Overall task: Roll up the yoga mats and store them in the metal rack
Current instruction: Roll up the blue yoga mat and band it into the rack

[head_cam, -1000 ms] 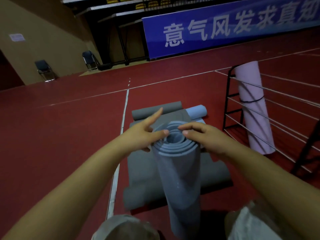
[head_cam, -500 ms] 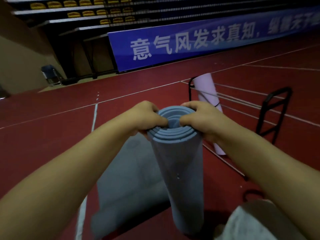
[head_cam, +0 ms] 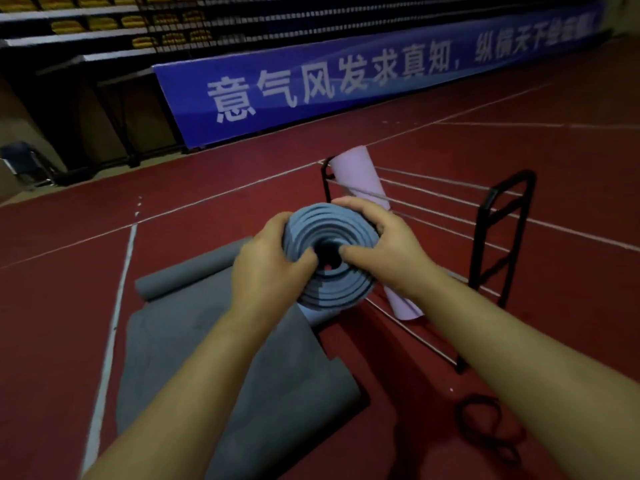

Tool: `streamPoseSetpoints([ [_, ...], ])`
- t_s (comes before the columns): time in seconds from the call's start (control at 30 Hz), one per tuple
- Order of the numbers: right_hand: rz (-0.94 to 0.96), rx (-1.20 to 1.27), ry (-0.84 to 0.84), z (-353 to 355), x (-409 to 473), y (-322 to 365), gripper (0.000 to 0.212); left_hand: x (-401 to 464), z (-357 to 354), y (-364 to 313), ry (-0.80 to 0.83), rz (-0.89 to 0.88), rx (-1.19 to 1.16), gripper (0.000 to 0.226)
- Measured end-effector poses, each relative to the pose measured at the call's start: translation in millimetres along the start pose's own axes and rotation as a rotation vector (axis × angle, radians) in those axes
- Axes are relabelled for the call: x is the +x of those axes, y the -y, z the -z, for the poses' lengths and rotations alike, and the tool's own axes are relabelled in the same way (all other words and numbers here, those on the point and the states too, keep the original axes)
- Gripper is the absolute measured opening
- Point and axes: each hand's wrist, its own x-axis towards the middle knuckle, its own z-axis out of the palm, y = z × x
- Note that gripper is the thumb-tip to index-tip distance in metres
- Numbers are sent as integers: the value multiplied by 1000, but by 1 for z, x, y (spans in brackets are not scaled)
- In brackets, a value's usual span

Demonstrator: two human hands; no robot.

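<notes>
Both hands, left (head_cam: 268, 268) and right (head_cam: 382, 244), grip the blue roll (head_cam: 329, 271) by its end, thumbs in the core, probably to keep it tight; rack (head_cam: 498, 233) stands just right.

Not much to report on the person, honestly: just two bare forearms coming in from the bottom of the view, with no sleeves anywhere along them up to the frame edge. The left hand (head_cam: 268, 268) and the right hand (head_cam: 384, 244) are both bare too, no gloves, and there's no watch, band or ring on any part that shows. Fingernails look short and plain on the few fingers (head_cam: 349, 202) where you can make them out. Lighting is dim, so finer detail is a blur.
</notes>
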Motion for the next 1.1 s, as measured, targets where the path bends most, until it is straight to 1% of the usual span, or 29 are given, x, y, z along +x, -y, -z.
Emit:
streamPoseSetpoints([
  [0.07,-77,89,28,2,-7,-54,52,-9,-47,23,12,-6,53,48],
  [0.13,-238,186,47,9,-22,-115,46,-27,-101,50,126,23,158,54],
  [0.17,-366,229,79,14,-35,-149,41,-39,-124,65,210,18,222,54],
  [0.23,-687,294,186,30,-72,-218,31,-68,-165,93,391,-56,289,53],
  [0.27,-841,273,188,42,-95,-253,27,-84,-182,104,458,-106,303,53],
  [0.3,-955,171,132,55,-117,-286,25,-100,-197,114,498,-152,317,54],
  [0.33,-1044,-37,50,67,-138,-317,27,-114,-209,119,512,-190,327,55],
  [0.37,-1112,-282,28,79,-158,-347,31,-127,-219,122,507,-214,331,58],
  [0.4,-1179,-530,112,85,-177,-368,33,-136,-227,122,490,-217,328,60],
  [0.43,-1210,-710,230,86,-196,-387,34,-144,-233,122,468,-207,324,62],
  [0.47,-1227,-777,303,84,-213,-404,36,-150,-237,122,453,-191,324,63],
  [0.5,-1249,-762,330,79,-230,-419,38,-156,-239,124,450,-175,327,62],
  [0.57,-1283,-744,305,62,-258,-438,41,-164,-242,128,466,-153,334,61],
  [0.7,-1328,-849,323,33,-278,-450,39,-178,-241,132,503,-128,336,65],
  [0.8,-1237,-817,388,26,-273,-444,37,-178,-236,132,500,-96,314,68],
  [0.83,-1205,-787,359,25,-268,-438,36,-176,-233,131,489,-94,307,68],
  [0.9,-1178,-712,193,25,-251,-420,49,-170,-225,127,466,-96,304,64],
  [0.93,-1193,-670,118,26,-242,-406,48,-165,-220,124,456,-101,305,62],
  [0.97,-1199,-644,61,29,-234,-390,40,-160,-215,121,448,-111,304,60],
  [1.0,-1207,-604,-45,32,-230,-376,30,-155,-208,116,442,-123,298,59],
  [1.03,-1241,-470,-194,37,-225,-358,25,-149,-201,111,432,-138,286,57],
  [1.07,-1256,-268,-393,40,-220,-339,26,-143,-193,104,416,-153,269,56],
  [1.1,-1253,-107,-541,46,-214,-319,27,-135,-183,97,397,-172,247,53],
])
